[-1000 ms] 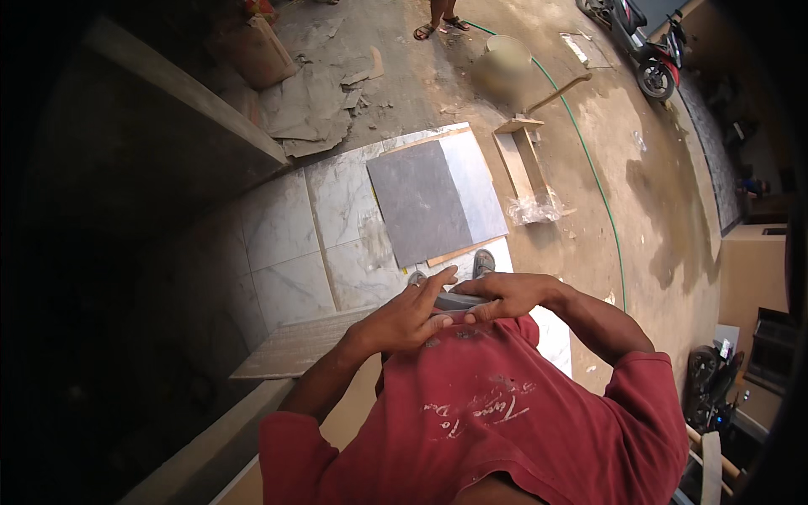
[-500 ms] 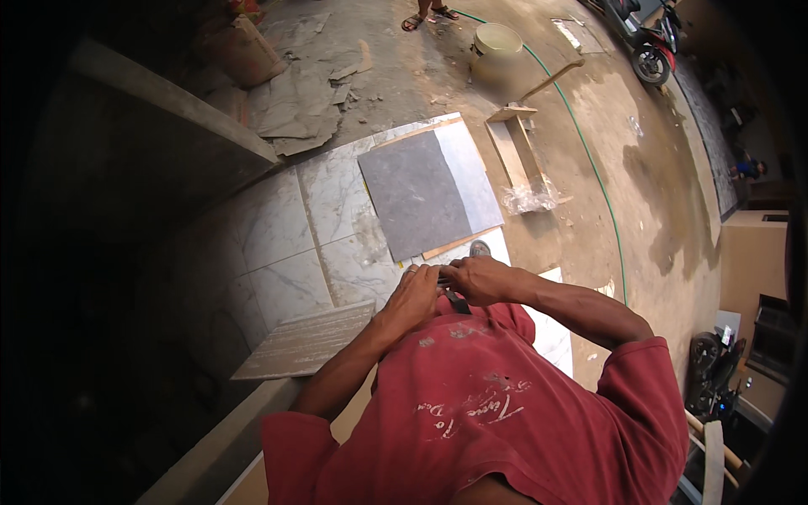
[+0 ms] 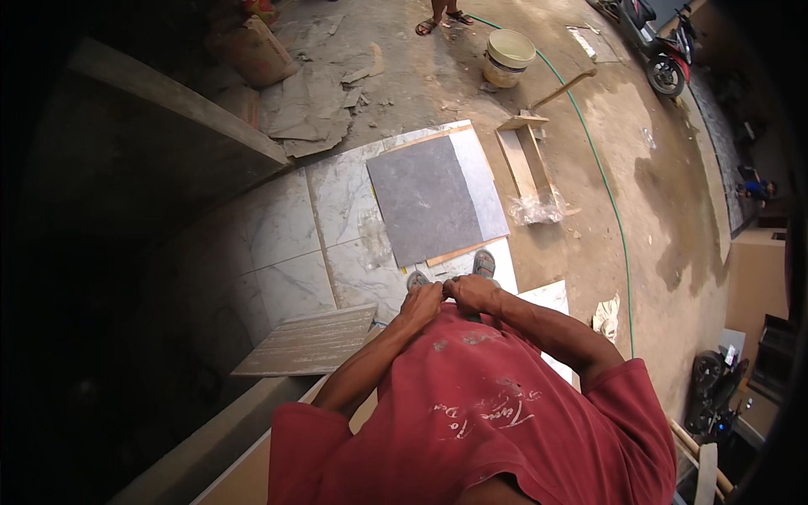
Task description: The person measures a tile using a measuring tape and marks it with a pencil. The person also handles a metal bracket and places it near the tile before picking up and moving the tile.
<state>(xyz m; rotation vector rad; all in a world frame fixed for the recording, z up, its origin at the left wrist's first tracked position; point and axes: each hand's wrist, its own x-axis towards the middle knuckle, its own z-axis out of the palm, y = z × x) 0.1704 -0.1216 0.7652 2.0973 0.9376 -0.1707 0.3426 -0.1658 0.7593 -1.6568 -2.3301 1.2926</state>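
At the waist, just past the hem of the red shirt (image 3: 471, 370), my left hand (image 3: 423, 300) and my right hand (image 3: 471, 291) meet almost knuckle to knuckle. The fingers of both are curled closed. Something small and dark shows between them, too hidden to name. Beyond the hands, my sandalled feet (image 3: 484, 263) stand by a dark grey tile (image 3: 425, 202). That tile lies over a paler tile (image 3: 480, 185) on brown board.
White marbled tiles (image 3: 290, 286) cover the floor at left. A ridged tile (image 3: 307, 338) lies near the left arm. To the right are a wooden trough (image 3: 526, 160), a green hose (image 3: 602, 168) and a bucket (image 3: 509, 52). Another person's sandalled feet (image 3: 427, 27) stand beyond; a motorcycle (image 3: 665, 74) is parked far right.
Both hands have drawn slightly lower, toward the body. The dark strap that hung below them is mostly out of sight, and both my feet now show.
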